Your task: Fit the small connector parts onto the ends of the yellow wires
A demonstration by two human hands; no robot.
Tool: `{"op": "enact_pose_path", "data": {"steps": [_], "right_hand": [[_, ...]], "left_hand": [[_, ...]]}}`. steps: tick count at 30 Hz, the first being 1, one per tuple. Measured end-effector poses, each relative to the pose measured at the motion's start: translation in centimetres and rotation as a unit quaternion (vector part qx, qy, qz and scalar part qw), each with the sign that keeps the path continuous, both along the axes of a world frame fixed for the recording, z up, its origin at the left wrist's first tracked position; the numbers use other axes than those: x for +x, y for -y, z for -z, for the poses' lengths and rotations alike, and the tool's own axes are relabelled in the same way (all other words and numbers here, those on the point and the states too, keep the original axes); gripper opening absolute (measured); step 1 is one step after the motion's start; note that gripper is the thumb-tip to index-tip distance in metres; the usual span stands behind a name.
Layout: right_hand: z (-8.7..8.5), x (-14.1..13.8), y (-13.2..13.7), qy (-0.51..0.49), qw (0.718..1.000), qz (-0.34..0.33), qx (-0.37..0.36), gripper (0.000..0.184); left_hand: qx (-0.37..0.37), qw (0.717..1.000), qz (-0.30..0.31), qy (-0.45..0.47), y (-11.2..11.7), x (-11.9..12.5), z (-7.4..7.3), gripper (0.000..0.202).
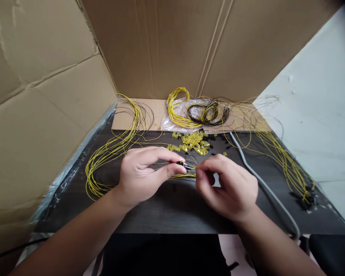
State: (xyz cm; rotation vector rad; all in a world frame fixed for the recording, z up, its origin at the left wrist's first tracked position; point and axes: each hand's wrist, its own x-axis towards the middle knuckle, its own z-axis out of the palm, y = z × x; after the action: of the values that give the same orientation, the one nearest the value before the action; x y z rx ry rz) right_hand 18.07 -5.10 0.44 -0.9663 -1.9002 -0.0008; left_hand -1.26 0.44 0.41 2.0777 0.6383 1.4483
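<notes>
Between the thumb and index finger of my left hand (140, 172) is a small black connector (186, 166) with a pale, shiny tip pointing right. My right hand (231, 188) is close beside it, thumb and index finger pinched on a thin yellow wire (193, 168) that runs toward the connector. The wire's end is hidden, so I cannot tell whether it sits inside the connector. Just under both hands passes a bundle of yellow wires (175, 177), which loops out to the left across the dark table (166, 214).
Behind my hands lie a pile of clear yellow plastic pieces (195, 141) and small black parts (211, 137). Farther back are a yellow wire coil (174, 111) and a black coil (225, 115). A grey cable (261, 180) and yellow wires with black ends (304, 199) lie right. Cardboard walls (172, 46) rise behind.
</notes>
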Motion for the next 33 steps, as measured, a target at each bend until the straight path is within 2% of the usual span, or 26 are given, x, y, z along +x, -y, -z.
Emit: {"op": "enact_pose_path", "data": {"steps": [5, 9, 14, 19, 22, 28, 33], "right_hand": [[0.1, -0.2, 0.3, 0.035, 0.998, 0.048, 0.013, 0.015], [0.4, -0.4, 0.5, 0.038, 0.997, 0.066, 0.025, 0.016], [0.5, -0.4, 0.4, 0.021, 0.999, 0.035, 0.011, 0.019], [0.2, 0.0, 0.0, -0.106, 0.991, -0.043, -0.070, 0.024], [-0.1, 0.1, -0.4, -0.084, 0.992, -0.064, -0.073, 0.033], [-0.3, 0.3, -1.0, -0.088, 0.988, -0.085, -0.094, 0.019], [-0.2, 0.6, -1.3, -0.059, 0.990, -0.091, -0.090, 0.024]], "left_hand": [[-0.010, 1.000, -0.027, 0.008, 0.0, 0.0, 0.2, 0.012], [0.016, 1.000, -0.021, -0.016, 0.1, 0.0, 0.2, 0.013], [0.043, 0.998, -0.016, -0.035, 0.1, 0.1, 0.2, 0.017], [0.042, 0.998, 0.015, -0.054, -0.1, 0.3, 0.2, 0.011], [0.045, 0.997, 0.014, -0.054, -0.3, 0.3, 0.3, 0.011], [0.032, 0.997, 0.031, -0.063, -0.6, 0.5, 0.4, 0.013], [0.013, 0.996, 0.051, -0.066, -0.6, 0.6, 0.3, 0.011]]}}
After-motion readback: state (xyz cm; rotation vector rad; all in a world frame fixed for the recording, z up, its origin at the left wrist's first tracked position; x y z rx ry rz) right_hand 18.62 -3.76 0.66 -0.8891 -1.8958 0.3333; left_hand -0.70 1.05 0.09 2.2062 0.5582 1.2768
